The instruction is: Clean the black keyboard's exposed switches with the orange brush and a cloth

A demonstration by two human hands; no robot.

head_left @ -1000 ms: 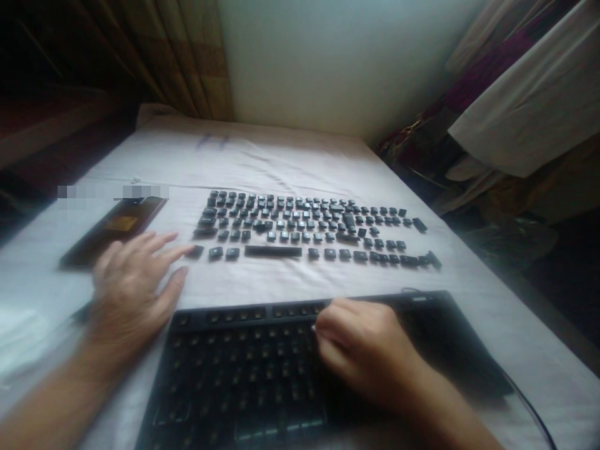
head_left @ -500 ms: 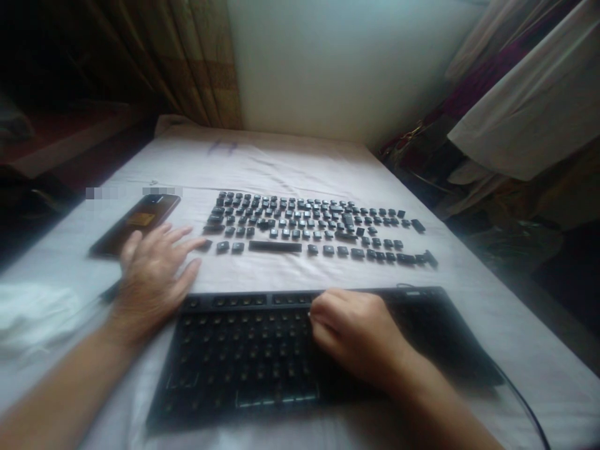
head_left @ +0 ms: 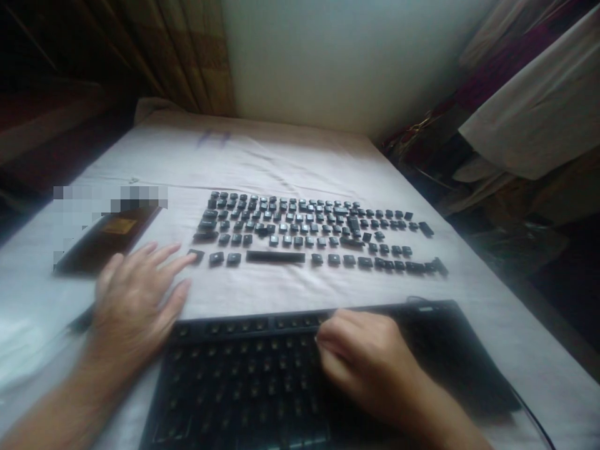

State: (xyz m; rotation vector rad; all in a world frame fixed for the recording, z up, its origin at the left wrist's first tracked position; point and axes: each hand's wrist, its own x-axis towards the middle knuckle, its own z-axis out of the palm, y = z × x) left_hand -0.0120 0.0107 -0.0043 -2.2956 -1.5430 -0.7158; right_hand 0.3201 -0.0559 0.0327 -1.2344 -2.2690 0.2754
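Observation:
A black keyboard base (head_left: 244, 375) without keycaps lies nearest me. Its removed black keycaps (head_left: 290, 219) stand in rows beyond it, with the long spacebar cap (head_left: 275, 257) in the front row. My left hand (head_left: 135, 300) is spread over the cloth left of the base, one fingertip at the leftmost front keycap (head_left: 195, 255). Over the middle of the base rests my right hand (head_left: 360, 356), its fingers curled closed; whatever they may hold is hidden.
A dark phone (head_left: 110, 240) lies on the light sheet (head_left: 281, 162) at the left. White cloth (head_left: 19, 353) is at the left edge. A cable (head_left: 532, 409) runs from the base on the right. Clothes (head_left: 539, 112) hang at the right.
The view has shifted, so the base appears lower and the phone farther left. Both hands keep their poses, the left still spread near the keycap and the right still closed over the base.

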